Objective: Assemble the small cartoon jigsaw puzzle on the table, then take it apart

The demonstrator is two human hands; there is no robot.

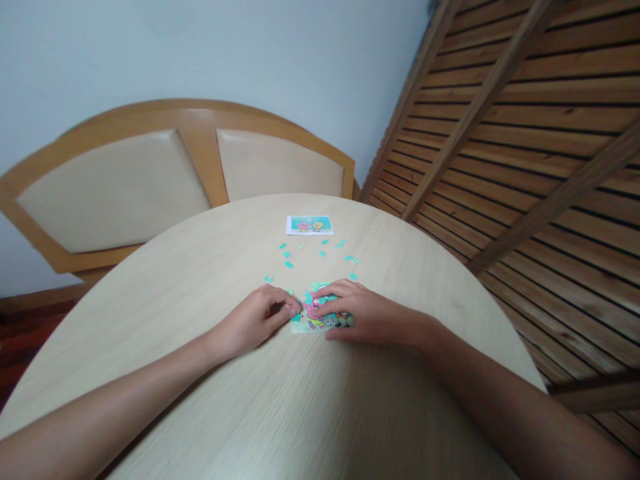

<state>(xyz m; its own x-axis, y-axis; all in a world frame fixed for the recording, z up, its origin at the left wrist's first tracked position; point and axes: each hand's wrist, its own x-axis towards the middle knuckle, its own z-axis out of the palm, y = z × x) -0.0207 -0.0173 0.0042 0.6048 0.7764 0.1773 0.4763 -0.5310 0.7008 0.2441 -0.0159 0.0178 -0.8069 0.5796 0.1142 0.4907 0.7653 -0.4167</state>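
A partly assembled jigsaw puzzle (316, 323) with a pink cartoon figure lies flat on the table. At its left edge, my left hand (255, 320) has thumb and fingers pinched on a small teal puzzle piece (296, 317), partly covered by the fingertips. My right hand (367, 312) rests over the puzzle's right part, fingers apart, pressing on it and hiding some of the picture. Just beyond the hands lie several loose teal pieces, among them one piece (269, 279) to the left and another piece (353, 276) to the right.
A printed picture card (313, 225) of the cartoon lies beyond the loose pieces. The round wooden table (210, 413) carries everything. Behind it stands a padded bench back (200, 113) against a pale wall, and a slatted wooden panel (500, 133) rises on the right.
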